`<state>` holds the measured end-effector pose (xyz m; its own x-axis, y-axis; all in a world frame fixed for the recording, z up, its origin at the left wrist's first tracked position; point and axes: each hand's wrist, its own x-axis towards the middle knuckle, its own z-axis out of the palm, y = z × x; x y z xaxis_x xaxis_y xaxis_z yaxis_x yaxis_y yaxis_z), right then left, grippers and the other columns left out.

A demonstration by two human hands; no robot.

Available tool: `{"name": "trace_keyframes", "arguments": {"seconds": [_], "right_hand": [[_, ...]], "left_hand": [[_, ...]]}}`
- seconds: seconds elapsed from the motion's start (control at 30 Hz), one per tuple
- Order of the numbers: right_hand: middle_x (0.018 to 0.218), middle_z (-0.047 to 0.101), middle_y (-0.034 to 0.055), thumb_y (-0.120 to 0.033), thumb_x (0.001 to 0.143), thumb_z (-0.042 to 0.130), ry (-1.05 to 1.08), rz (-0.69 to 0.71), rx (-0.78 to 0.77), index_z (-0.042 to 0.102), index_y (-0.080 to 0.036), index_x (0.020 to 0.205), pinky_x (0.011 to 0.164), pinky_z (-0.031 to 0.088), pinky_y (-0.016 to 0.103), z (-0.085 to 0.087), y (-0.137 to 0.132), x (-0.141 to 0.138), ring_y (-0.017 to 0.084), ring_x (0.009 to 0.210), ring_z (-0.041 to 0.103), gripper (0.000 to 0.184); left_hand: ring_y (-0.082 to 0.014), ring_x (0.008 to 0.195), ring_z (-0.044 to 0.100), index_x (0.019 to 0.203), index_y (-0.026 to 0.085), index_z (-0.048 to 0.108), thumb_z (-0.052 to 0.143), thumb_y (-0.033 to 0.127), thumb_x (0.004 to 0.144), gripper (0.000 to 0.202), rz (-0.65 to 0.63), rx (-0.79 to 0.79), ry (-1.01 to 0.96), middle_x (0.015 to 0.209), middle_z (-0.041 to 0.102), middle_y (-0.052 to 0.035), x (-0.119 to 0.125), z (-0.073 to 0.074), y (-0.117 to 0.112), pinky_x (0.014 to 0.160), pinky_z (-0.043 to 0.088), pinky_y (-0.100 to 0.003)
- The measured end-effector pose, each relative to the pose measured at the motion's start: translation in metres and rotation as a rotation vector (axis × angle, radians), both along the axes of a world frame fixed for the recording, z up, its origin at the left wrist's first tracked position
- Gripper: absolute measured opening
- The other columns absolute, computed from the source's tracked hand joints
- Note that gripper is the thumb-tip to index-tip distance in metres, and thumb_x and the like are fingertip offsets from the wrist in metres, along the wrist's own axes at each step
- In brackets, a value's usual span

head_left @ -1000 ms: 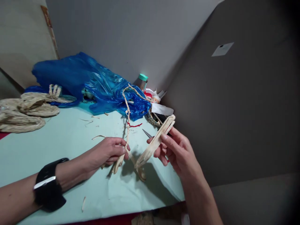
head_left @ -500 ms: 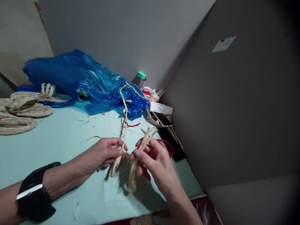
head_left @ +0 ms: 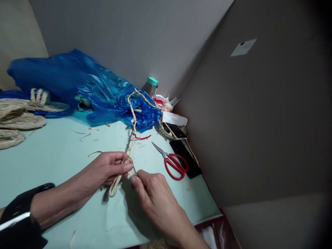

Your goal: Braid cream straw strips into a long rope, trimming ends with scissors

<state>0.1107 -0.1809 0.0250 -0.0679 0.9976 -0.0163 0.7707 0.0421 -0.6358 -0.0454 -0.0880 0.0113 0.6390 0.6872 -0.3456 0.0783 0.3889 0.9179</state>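
Observation:
My left hand (head_left: 109,169) pinches the lower end of a pale braided cord (head_left: 131,110), made of what looks like dried plant fibre. Loose flat fibre strips (head_left: 114,189) hang beneath those fingers, and a small loop of strip sits at the fingertips. My right hand (head_left: 155,193) is closed just beside, its thumb and forefinger gripping a fibre strip that runs to the braid's end. Most of its other fingers are hidden. Further up, a red thread (head_left: 142,138) is tied round the cord, which stretches back over a blue plastic bag (head_left: 103,86).
Red-handled scissors (head_left: 172,164) lie right of my hands, next to a dark flat object (head_left: 185,157). A phone (head_left: 176,131) rests on a woven basket (head_left: 163,130) near a green-lidded bottle (head_left: 152,84). Fibre bundles (head_left: 23,119) are at left. A wall (head_left: 246,121) bounds the right side.
My right hand has come down and closer to my left hand, turning over. The fibre strip it held upright is now drawn around the braid's end. The scissors are uncovered.

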Motion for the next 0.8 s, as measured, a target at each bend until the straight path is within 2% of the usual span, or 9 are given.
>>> {"name": "trace_keyframes", "arguments": {"seconds": [0.13, 0.3, 0.4, 0.5, 0.63, 0.73, 0.8], "right_hand": [[0.065, 0.052, -0.0023, -0.036, 0.1, 0.04, 0.043, -0.007, -0.038, 0.055, -0.019, 0.076, 0.055, 0.026, 0.023, 0.009, -0.011, 0.021, 0.01, 0.058, 0.041, 0.033], [0.06, 0.051, -0.0021, -0.043, 0.096, 0.048, 0.216, -0.127, 0.016, 0.057, -0.017, 0.067, 0.055, 0.029, 0.022, 0.006, -0.028, 0.052, 0.01, 0.057, 0.043, 0.04], [0.059, 0.055, -0.0011, -0.045, 0.092, 0.054, 0.388, -0.263, 0.048, 0.061, -0.017, 0.066, 0.05, 0.028, 0.022, -0.005, -0.033, 0.055, 0.009, 0.052, 0.04, 0.039], [0.062, 0.06, -0.0005, -0.048, 0.083, 0.066, 0.626, -0.466, 0.07, 0.064, -0.017, 0.075, 0.043, 0.026, 0.02, -0.013, -0.032, 0.052, 0.007, 0.046, 0.037, 0.031], [0.06, 0.057, -0.0026, -0.045, 0.07, 0.079, 0.922, -0.649, 0.154, 0.065, -0.02, 0.081, 0.043, 0.032, 0.018, -0.015, -0.026, 0.048, 0.007, 0.049, 0.043, 0.031], [0.059, 0.055, -0.0035, -0.043, 0.071, 0.079, 0.971, -0.66, 0.187, 0.065, -0.02, 0.084, 0.045, 0.034, 0.017, -0.016, -0.026, 0.048, 0.008, 0.052, 0.045, 0.03], [0.061, 0.059, -0.0018, -0.043, 0.075, 0.076, 0.872, -0.56, 0.139, 0.064, -0.019, 0.081, 0.046, 0.034, 0.017, -0.015, -0.031, 0.053, 0.008, 0.052, 0.046, 0.027]], "left_hand": [[-0.0078, 0.05, 0.039, 0.076, 0.019, 0.059, 0.075, 0.034, 0.071, 0.022, 0.063, -0.03, 0.014, 0.062, 0.054, 0.005, -0.002, -0.004, 0.003, 0.047, 0.026, -0.021], [-0.0083, 0.057, 0.046, 0.078, 0.018, 0.059, 0.071, 0.032, 0.076, 0.019, 0.011, -0.027, -0.054, 0.071, 0.058, 0.0026, 0.0, -0.005, 0.001, 0.05, 0.032, -0.02], [-0.0067, 0.053, 0.042, 0.076, 0.018, 0.058, 0.071, 0.028, 0.076, 0.017, -0.001, -0.045, -0.072, 0.068, 0.055, 0.0035, 0.0, -0.006, 0.0, 0.047, 0.027, -0.02], [-0.0054, 0.049, 0.034, 0.074, 0.017, 0.058, 0.071, 0.028, 0.076, 0.017, -0.007, -0.065, -0.079, 0.064, 0.051, 0.0044, -0.002, -0.005, 0.001, 0.045, 0.021, -0.02], [-0.0036, 0.045, 0.019, 0.073, 0.015, 0.059, 0.07, 0.03, 0.078, 0.019, -0.027, -0.054, -0.053, 0.058, 0.044, 0.006, -0.003, -0.005, 0.005, 0.043, 0.009, -0.022], [-0.0031, 0.045, 0.017, 0.071, 0.015, 0.057, 0.069, 0.03, 0.079, 0.021, -0.012, -0.07, -0.045, 0.059, 0.045, 0.0053, -0.003, -0.005, 0.005, 0.043, 0.008, -0.023], [-0.003, 0.046, 0.017, 0.073, 0.015, 0.057, 0.068, 0.03, 0.08, 0.02, 0.011, -0.085, -0.032, 0.061, 0.048, 0.0044, -0.003, -0.004, 0.004, 0.043, 0.008, -0.022]]}}
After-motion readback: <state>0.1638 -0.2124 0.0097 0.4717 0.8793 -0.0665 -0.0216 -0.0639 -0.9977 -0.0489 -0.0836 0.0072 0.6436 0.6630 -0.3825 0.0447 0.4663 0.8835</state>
